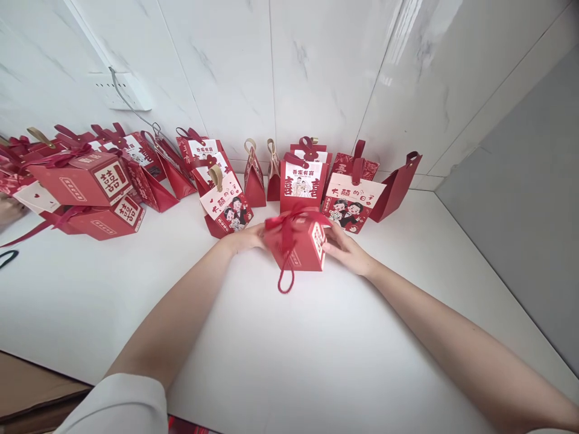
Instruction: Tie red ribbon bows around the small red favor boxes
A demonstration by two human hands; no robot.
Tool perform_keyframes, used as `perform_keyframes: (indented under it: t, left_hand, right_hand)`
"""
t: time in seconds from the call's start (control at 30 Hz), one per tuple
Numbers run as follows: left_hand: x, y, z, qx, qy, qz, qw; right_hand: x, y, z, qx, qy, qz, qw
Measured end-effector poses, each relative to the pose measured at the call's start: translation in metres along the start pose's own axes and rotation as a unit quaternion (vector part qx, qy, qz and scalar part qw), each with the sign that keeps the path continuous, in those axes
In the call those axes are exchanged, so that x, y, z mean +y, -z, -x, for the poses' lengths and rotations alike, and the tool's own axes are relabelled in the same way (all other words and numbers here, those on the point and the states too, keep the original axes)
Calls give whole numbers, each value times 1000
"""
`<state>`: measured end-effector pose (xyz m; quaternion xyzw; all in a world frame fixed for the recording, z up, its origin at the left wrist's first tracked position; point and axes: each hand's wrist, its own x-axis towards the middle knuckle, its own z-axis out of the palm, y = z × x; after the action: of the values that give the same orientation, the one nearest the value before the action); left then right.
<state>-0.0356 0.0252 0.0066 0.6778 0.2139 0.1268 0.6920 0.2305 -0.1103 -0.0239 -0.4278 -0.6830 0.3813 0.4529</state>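
Left hand [248, 239], right hand [351, 253] gripping ribboned box [304, 254] from opposite sides, likely balancing it; handled boxes [346, 208] standing beyond hands.

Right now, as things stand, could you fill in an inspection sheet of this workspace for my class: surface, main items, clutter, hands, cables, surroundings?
Surface: white tabletop, smooth-looking.
Main items: bow-tied red box between the hands; whether it rests on the tabletop is unclear.
Clutter: handled red boxes along the wall; stacked red boxes at left; dark loop at the left edge.
Hands: left hand and right hand hold the bow-tied box from opposite sides; left fingertips hidden.
Cables: grey cable running down past the wall socket.
Surroundings: grey-veined tiled wall behind; another person's hand, partly visible, far left.
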Motion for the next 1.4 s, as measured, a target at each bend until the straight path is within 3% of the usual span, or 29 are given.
perform_keyframes:
  t: [0.13, 0.27, 0.33, 0.43, 0.5, 0.8, 0.97, 1.07, 1.27, 1.4]
  left_hand:
    - [8, -9, 1, -87, 5, -36, 996]
    - [8, -13, -2, -59, 5, -47, 997]
    - [6, -13, -3, -28, 10, -38, 999]
    - [4, -13, -4, -6, 16, -38, 999]
    - [2, -14, -4, 5, 12, -55, 998]
    - [-1, -20, -8, 25, -29, -98, 995]
    - [6, -21, -5, 2, -70, -87, 994]
    - [12, -26, -2, -10, -48, -99, 994]
    - [15, -34, -1, 3, -6, -143, 990]
    - [6, -30, -5, 24, -20, -133, 991]
  right_hand:
    - [10, 0, -3, 34, -13, 26, 999]
    - [7, 1, -3, 39, 3, 54, 998]
    - [0, 7, -2, -29, -3, 30, 999]
    - [-14, 21, 1, -196, -25, 20, 980]
    - [-20, 27, 2, -241, -41, 31, 969]
    - [-9, 21, 6, -177, -58, 6, 983]
    - [-5, 20, 0, -101, -11, -48, 994]
    - [-8, 27, -3, -126, -5, -73, 989]
    - [-14, 31, 1, -238, -39, -2, 971]
    - [-11, 21, 4, -164, -39, -43, 985]
